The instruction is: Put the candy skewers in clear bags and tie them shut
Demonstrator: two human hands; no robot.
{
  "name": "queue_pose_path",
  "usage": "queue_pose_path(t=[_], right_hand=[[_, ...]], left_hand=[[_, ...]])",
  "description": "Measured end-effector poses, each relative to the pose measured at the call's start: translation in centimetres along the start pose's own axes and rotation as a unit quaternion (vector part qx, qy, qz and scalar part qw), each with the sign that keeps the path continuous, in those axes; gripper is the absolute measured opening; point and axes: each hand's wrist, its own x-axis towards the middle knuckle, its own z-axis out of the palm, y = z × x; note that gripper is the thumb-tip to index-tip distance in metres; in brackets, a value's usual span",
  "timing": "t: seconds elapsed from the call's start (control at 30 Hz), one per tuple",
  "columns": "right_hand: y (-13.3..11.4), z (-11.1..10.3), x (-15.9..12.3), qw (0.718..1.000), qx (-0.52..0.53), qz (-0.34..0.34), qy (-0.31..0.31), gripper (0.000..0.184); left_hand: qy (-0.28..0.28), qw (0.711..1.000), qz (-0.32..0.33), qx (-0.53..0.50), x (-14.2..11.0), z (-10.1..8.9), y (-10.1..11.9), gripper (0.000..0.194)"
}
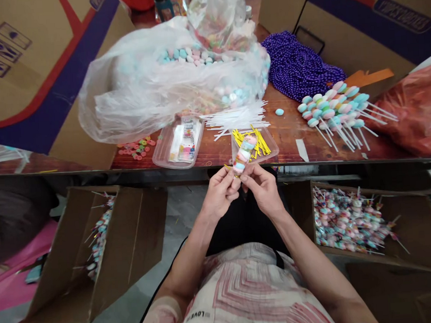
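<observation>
Both my hands meet in front of the table edge, pinched together at the base of a candy skewer (244,152) wrapped in clear film, its pastel pieces pointing up and away. My left hand (220,194) has its fingers closed on the wrapper's neck. My right hand (261,188) is closed on it too, with a bit of yellow twist tie showing between the fingers. Just beyond them sits a clear tray of yellow twist ties (260,144).
On the table: a big plastic bag of pastel candies (160,87), white sticks (234,117), a tray of wrappers (180,144), a pile of unwrapped skewers (334,108), purple beads (297,66). Cardboard boxes with finished skewers stand lower left (96,242) and right (350,219).
</observation>
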Motion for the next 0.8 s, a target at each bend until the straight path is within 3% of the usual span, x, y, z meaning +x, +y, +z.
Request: queue_pose_path(t=[0.1,0.17,0.23,0.4,0.53,0.6,0.7,0.8], right_hand=[[-0.6,-1.2,0.1,0.997,-0.033,-0.022,-0.065,0.029],[-0.6,-1.9,0.2,0.991,-0.067,-0.041,-0.109,0.021],[-0.4,-2.1,0.3,0.982,-0.121,-0.085,-0.119,0.013],[0.0,-1.2,0.0,0.949,-0.257,-0.175,-0.046,0.007],[-0.6,-0.8,-0.4,0.955,-0.265,-0.134,-0.017,0.007],[-0.6,-0.9,-0.6,0.974,-0.213,-0.070,-0.018,0.004],[-0.2,-1.1,-0.9,0.992,-0.118,0.025,-0.026,0.019],[0.3,-1.2,-1.5,0.989,-0.149,0.001,-0.001,0.021]], left_hand=[[-0.064,0.994,-0.084,-0.014,-0.6,0.0,0.5,0.045],[-0.082,0.991,-0.101,-0.004,-0.7,0.1,0.2,0.047],[-0.058,0.996,-0.066,0.028,-0.5,0.2,-0.5,0.046],[0.042,0.983,0.103,0.144,-0.2,0.1,-2.4,0.035],[0.063,0.967,0.147,0.198,-0.5,-0.5,-2.6,0.032],[0.059,0.973,0.129,0.183,-0.5,-0.6,-2.3,0.031],[0.056,0.987,0.087,0.124,-0.3,-0.3,-1.9,0.033],[0.066,0.993,0.051,0.079,0.0,0.1,-1.7,0.036]])
